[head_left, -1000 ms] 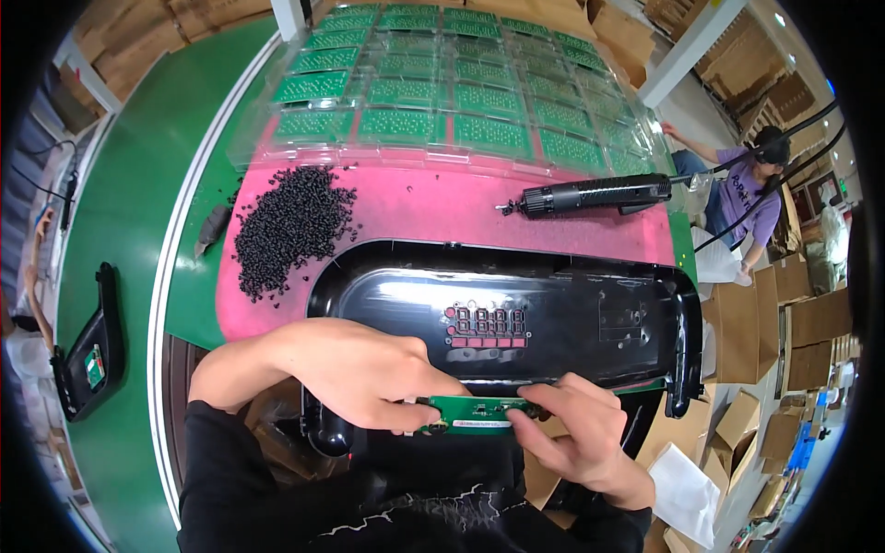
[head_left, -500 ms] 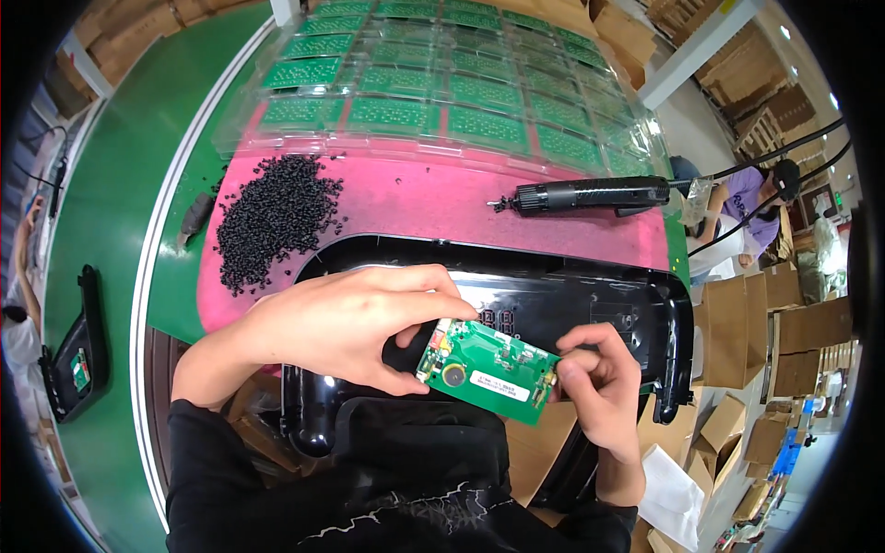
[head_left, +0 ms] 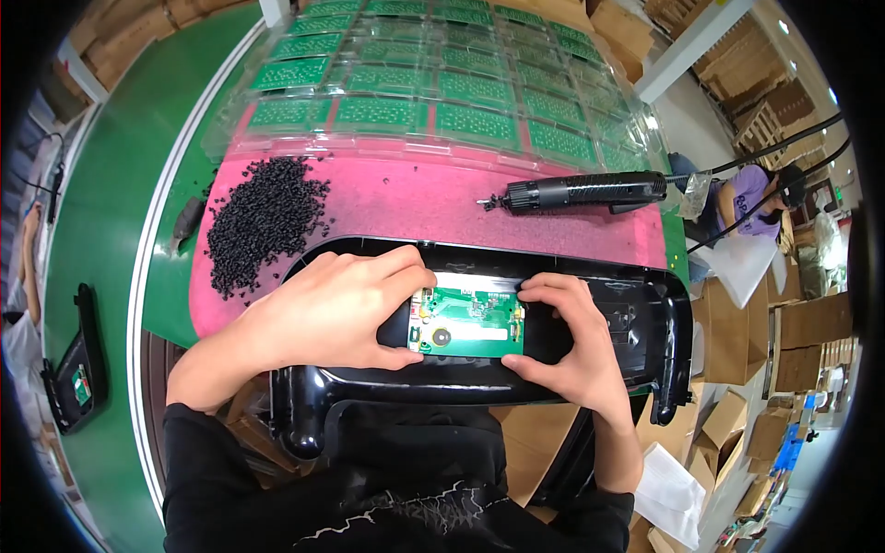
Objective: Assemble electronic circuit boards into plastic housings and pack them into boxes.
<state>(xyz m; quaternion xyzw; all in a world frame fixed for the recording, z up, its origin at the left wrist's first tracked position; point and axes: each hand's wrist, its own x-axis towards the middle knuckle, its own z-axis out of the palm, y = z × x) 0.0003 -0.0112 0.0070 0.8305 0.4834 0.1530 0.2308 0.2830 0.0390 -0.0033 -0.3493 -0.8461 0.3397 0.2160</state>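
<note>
A green circuit board [head_left: 479, 324] with a round buzzer and a white label lies level over the middle of a glossy black plastic housing [head_left: 636, 276]. My left hand [head_left: 355, 304] grips its left edge between thumb and fingers. At the right edge, my right hand [head_left: 576, 346] holds it the same way, thumb at the near corner and fingers at the far one. Whether the board rests on the housing floor or hovers just over it, I cannot tell. The housing sits at the near edge of a pink mat [head_left: 396, 212].
Beyond the housing lies a black electric screwdriver [head_left: 585, 194], its cord running right. A heap of small black screws [head_left: 263, 221] covers the mat's left. Clear trays of green boards [head_left: 387, 83] stand behind. Another housing [head_left: 78, 369] lies far left; a person [head_left: 751, 203] sits at right.
The circuit board has turned from tilted to level and come down over the housing. My right hand has shifted from pinching its right end to spanning that edge.
</note>
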